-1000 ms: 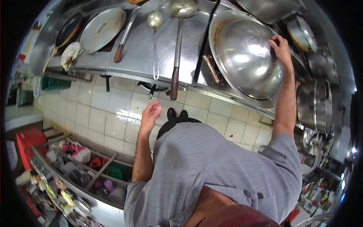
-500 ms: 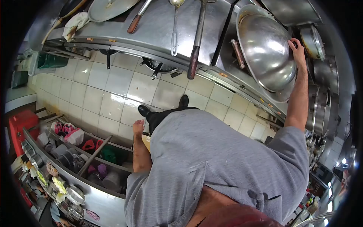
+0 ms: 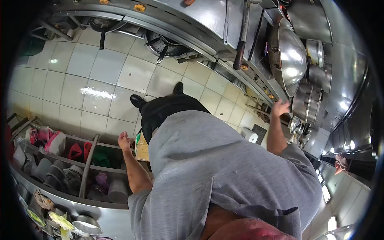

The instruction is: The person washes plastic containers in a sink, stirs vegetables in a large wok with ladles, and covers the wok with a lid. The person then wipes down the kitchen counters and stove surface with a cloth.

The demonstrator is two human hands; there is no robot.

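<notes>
My right hand (image 3: pixel 281 108) is in the air just below a large shiny steel wok (image 3: pixel 290 56), apart from it. Its fingers are spread and slightly blurred, and I see nothing in them. The wok rests at the right end of the stove counter, with a small side handle on its near edge. Held away from my body, my left hand (image 3: pixel 125 141) has loosely bent fingers and no visible object. It is nearest to the divided steel bins (image 3: pixel 120 163), which contain cups, a green item and bags.
Along the top runs the steel stove counter (image 3: pixel 192 18), with a long-handled tool (image 3: pixel 241 44) over its edge. Pans (image 3: pixel 166 47) sit on a shelf beneath. Big pots (image 3: pixel 306 102) stand at the right. A cardboard box (image 3: pixel 142 149) is beside my legs on the tiled floor (image 3: pixel 100 92).
My right hand has let go of the wok's rim and drawn back toward my body. The view has turned, so the counter appears higher and the wok farther off. My left hand stays at my side.
</notes>
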